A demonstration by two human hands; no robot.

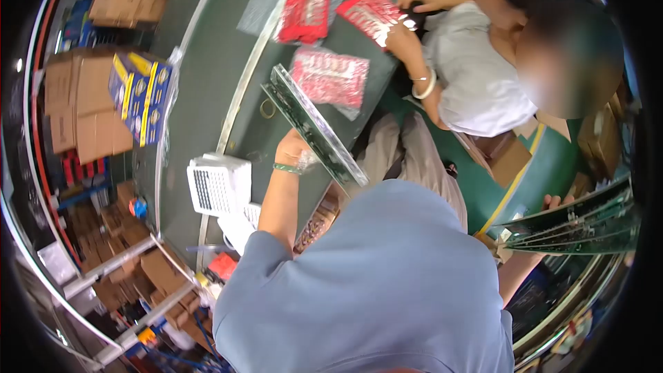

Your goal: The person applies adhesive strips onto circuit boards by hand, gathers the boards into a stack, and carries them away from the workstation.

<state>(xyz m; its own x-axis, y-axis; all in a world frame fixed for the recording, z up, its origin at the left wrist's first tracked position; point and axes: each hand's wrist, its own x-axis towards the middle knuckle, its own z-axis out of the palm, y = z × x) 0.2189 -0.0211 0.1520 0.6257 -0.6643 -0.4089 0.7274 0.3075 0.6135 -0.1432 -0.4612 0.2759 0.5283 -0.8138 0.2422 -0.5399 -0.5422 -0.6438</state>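
Observation:
My left hand [293,148], with a green band at the wrist, is closed on the near side of a long, flat dark panel [314,131] with a shiny, light edge. The panel tilts above the dark work surface, and most of the fingers are behind it. Out to the right, my right hand [552,202] grips a stack of thin, glossy dark sheets [573,226]; only some fingertips show over its edge. The exact kind of both items is unclear. Beyond the left panel lies a pink-and-white bagged packet [330,77].
A co-worker in a light shirt [466,62] handles a red packet [373,17] across from me. More red packets [304,14] lie on the conveyor-like table [200,90]. White boxes [219,183] stand at left. Cartons [90,103] and a blue-yellow box [141,97] are farther left.

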